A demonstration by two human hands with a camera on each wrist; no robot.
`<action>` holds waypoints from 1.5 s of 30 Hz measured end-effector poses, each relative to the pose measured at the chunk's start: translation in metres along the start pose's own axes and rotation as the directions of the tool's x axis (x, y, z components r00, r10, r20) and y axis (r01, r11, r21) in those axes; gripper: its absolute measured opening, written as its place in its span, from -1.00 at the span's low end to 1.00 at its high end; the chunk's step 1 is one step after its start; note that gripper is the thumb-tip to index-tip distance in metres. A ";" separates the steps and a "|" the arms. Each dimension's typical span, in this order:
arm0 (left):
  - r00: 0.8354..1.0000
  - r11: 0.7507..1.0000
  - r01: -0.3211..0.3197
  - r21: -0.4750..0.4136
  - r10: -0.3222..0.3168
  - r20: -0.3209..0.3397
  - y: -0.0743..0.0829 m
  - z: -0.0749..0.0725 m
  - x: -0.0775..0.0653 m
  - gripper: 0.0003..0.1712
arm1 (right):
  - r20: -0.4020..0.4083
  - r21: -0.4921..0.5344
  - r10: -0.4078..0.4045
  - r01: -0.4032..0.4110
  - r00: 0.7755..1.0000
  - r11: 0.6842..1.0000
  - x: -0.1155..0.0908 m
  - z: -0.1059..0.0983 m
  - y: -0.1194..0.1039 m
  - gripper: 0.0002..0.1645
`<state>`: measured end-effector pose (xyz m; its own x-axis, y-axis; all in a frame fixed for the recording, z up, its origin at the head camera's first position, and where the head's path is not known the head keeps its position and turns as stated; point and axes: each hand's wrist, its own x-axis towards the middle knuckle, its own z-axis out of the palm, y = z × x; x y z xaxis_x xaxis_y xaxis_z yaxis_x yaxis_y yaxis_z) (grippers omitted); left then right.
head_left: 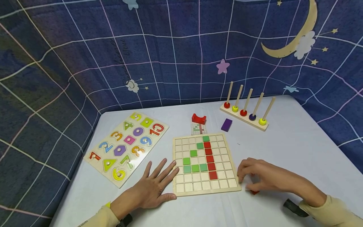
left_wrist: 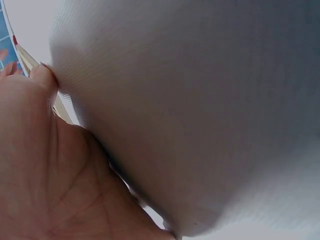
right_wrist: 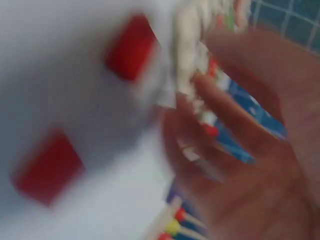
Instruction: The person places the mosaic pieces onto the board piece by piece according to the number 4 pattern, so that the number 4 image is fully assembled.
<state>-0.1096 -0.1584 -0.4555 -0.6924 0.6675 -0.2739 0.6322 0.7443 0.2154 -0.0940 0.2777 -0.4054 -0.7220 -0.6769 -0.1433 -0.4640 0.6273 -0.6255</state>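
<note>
My left hand (head_left: 154,186) lies spread beside the left edge of a wooden grid board (head_left: 204,191), its fingertips and thumb at the rim. Green square tiles (head_left: 195,168) form a diagonal and a short row on the grid, and red tiles (head_left: 210,158) stand in a column right of them. Off the board's right edge my right hand (head_left: 262,175) hovers low with bent fingers and nothing visible between them. Two loose red tiles (right_wrist: 48,168) lie on the cloth by it in the blurred right wrist view; in the head view one is partly hidden under the hand.
A number and shape puzzle board (head_left: 129,148) lies at the left. Behind the grid are a small pattern card (head_left: 198,129), a red notched block (head_left: 198,119) and a purple block (head_left: 226,125). A peg stand (head_left: 244,119) with beads is at the back right.
</note>
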 end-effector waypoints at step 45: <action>0.999 1.000 -0.021 0.011 0.022 -0.046 -0.009 0.015 0.003 0.01 | 0.024 -0.078 -0.185 0.186 0.983 0.979 0.033 0.020 -0.021 -0.75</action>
<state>-0.1121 -0.1630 -0.4726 -0.6937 0.6840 -0.2254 0.6507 0.7294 0.2110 -0.0983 0.2348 -0.4122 -0.6113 -0.7902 -0.0440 -0.6287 0.5186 -0.5795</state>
